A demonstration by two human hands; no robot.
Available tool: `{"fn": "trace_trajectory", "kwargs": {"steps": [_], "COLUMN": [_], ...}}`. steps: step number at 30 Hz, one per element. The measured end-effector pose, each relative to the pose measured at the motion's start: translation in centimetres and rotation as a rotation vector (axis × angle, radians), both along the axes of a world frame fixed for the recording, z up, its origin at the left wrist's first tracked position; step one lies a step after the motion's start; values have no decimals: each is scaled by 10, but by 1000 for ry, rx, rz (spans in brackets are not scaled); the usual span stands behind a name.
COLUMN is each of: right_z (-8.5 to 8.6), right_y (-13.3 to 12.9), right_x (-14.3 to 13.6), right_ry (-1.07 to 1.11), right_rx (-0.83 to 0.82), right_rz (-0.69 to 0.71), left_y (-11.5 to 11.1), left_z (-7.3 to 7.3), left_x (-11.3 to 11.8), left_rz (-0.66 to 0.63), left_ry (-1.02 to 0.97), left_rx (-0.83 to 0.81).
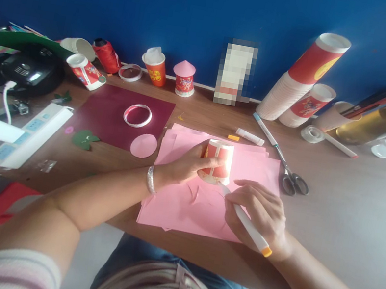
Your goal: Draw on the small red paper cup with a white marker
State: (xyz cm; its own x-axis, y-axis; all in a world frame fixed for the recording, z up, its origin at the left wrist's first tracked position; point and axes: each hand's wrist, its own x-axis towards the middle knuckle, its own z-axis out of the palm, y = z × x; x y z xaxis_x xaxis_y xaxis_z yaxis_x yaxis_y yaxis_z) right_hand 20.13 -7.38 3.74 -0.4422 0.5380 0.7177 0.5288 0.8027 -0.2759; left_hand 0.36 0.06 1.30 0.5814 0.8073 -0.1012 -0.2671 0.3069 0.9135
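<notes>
Left hand (189, 164) pins an upturned paper cup (217, 161) on pink paper (201, 201) at desk (344, 216) centre, fingers closed round its wall. Right hand (259, 213), at the cup's 5 o'clock, pinches a pen (244, 221) against the rim. The cup likely handles light and crushable, best held low with gentle pressure.

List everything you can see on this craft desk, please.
paper cup: one, red and white, upside down on the pink paper
pink paper: several sheets, desk centre
marker: one, white with orange end, tip at the cup's rim
maroon card: one, left of centre, a white ring on it
pink disc: one, beside the card
scissors: one pair, right of the paper
cup stacks: two, leaning at the blue wall
power strip: one, white, left
left hand: holds the cup
right hand: holds the marker
</notes>
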Motion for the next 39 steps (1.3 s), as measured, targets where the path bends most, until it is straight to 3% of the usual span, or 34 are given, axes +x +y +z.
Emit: {"fn": "trace_trajectory", "kwargs": {"steps": [8,15,39], "right_z": [4,5,-8], "right_y": [-1,-3,-1], "right_x": [0,0,-1], "right_ry": [4,48,5], "right_rx": [3,26,-16], "right_rz": [-18,45,41], "left_y": [-1,-1,0], "left_z": [1,1,-2], "left_x": [-1,-1,0], "left_rz": [-3,-12,-10], "left_ry": [17,10,30], "left_rx": [-18,-8,-4]}}
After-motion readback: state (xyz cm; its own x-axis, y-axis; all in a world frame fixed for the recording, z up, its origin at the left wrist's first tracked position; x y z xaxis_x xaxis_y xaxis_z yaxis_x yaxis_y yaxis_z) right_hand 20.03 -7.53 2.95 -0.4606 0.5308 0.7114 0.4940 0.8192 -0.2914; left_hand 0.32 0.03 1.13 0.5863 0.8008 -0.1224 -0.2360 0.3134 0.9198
